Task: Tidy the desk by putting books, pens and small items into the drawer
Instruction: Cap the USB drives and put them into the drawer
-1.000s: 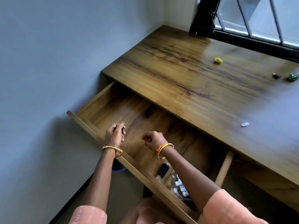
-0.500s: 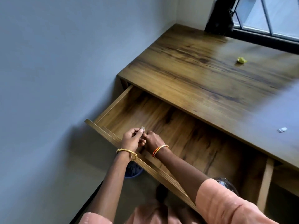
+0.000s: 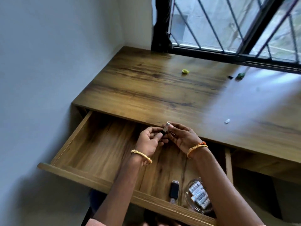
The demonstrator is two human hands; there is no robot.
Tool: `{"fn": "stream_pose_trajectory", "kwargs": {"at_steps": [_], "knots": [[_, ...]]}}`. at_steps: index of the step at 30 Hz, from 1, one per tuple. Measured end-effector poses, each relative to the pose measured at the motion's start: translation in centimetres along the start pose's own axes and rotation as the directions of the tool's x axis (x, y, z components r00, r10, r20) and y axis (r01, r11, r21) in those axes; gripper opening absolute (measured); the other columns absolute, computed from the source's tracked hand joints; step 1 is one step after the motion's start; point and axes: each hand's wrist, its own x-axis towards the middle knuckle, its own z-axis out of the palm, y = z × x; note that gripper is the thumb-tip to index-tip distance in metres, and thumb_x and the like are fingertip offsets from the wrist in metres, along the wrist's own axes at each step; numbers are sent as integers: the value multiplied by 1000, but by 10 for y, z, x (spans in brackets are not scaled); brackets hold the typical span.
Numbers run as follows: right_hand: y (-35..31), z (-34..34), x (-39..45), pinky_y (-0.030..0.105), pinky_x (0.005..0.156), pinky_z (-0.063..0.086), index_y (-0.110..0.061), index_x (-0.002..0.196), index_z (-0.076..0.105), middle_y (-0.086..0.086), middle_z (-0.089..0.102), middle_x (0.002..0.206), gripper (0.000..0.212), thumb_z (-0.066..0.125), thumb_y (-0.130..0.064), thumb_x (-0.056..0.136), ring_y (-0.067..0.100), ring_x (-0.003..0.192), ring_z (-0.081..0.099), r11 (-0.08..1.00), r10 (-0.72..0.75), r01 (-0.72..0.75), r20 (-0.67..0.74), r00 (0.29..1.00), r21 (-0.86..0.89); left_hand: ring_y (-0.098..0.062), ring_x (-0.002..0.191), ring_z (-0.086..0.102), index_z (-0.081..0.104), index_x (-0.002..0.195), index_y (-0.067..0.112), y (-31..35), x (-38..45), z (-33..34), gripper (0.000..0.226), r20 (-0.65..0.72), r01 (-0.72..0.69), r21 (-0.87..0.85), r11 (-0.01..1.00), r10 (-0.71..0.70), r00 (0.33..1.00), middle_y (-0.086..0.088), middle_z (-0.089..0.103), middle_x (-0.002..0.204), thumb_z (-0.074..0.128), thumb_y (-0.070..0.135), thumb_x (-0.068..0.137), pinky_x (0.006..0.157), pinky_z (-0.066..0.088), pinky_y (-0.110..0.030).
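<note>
Gold bangles [image 3: 141,156] on both wrists, pink sleeves [image 3: 95,223].

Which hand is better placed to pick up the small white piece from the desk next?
Probably the right hand: the white piece lies on the desk to its right. The left hand is farther away, and both pinch a small item.
</note>
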Motion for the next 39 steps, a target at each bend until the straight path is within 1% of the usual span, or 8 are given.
{"fn": "stream_pose_trajectory", "kwargs": {"at_steps": [5, 16, 20, 25, 27, 30, 33, 39], "knots": [[-18, -20, -9, 20, 64, 57, -1, 93, 66, 8, 71, 72, 12, 56, 2, 86, 14, 66, 69, 996, -39, 43, -53, 998, 83, -6, 61, 69, 53, 106, 11, 8, 15, 24, 18, 52, -53, 130, 990, 47, 998, -5, 69, 83, 54, 0, 92, 61, 55, -18], [-36, -37, -12, 28, 61, 58, -1, 93, 68, 10, 73, 77, 11, 65, 0, 82, 20, 70, 71, 987, -149, 141, -123, 981, -71, -22, 98, 68, 57, 124, 30, 11, 38, 65, 47, 96, -124, 217, 968, 105, 990, -14, 69, 109, 58, 0, 88, 84, 57, -40], [-45, -47, -6, 33, 66, 58, -10, 82, 68, 8, 71, 77, 17, 77, -10, 68, 21, 69, 62, 955, -141, 92, -158, 977, -280, -21, 86, 71, 60, 118, 23, 11, 41, 70, 39, 144, -77, 190, 979, 50, 988, -15, 70, 104, 55, -2, 90, 78, 59, -36], [-64, -60, 4, 21, 58, 50, -15, 80, 60, 3, 65, 76, 14, 71, -7, 80, 10, 63, 60, 884, -191, 78, -204, 960, -460, -22, 75, 70, 51, 116, 12, 18, 45, 79, 29, 184, 36, 37, 999, -43, 982, -13, 70, 94, 49, -4, 93, 63, 59, -26], [-80, -76, 10, 24, 65, 51, -14, 83, 63, 3, 64, 78, 7, 70, -14, 82, 15, 73, 60, 810, -363, 93, -371, 855, -578, -26, 70, 67, 47, 115, 10, 21, 51, 81, 27, 158, 107, -102, 989, -90, 983, -16, 68, 87, 47, -6, 93, 59, 57, -27], [-96, -108, 20, 30, 90, 45, -11, 106, 66, 12, 62, 105, 23, 67, -21, 85, 25, 104, 58, 623, -588, -161, -594, 549, -766, -31, 72, 66, 45, 111, 11, 23, 58, 80, 27, 128, 185, -285, 941, -153, 980, -22, 66, 88, 48, -8, 92, 60, 57, -31], [-98, -120, 31, 34, 98, 43, -9, 111, 66, 20, 52, 121, 26, 65, -18, 86, 33, 114, 54, 574, -569, -269, -614, 547, -773, -32, 75, 67, 42, 108, 13, 21, 62, 80, 27, 135, 243, -389, 889, -206, 969, -24, 66, 90, 47, -8, 92, 62, 58, -33], [-99, -113, 33, 29, 82, 52, -3, 92, 72, 18, 70, 99, 18, 64, 2, 77, 29, 95, 66, 528, -577, -288, -586, 569, -799, -27, 63, 71, 36, 106, 11, 12, 68, 81, 30, 55, 206, -507, 837, -208, 977, -18, 61, 92, 50, -10, 90, 59, 60, -32]]}}
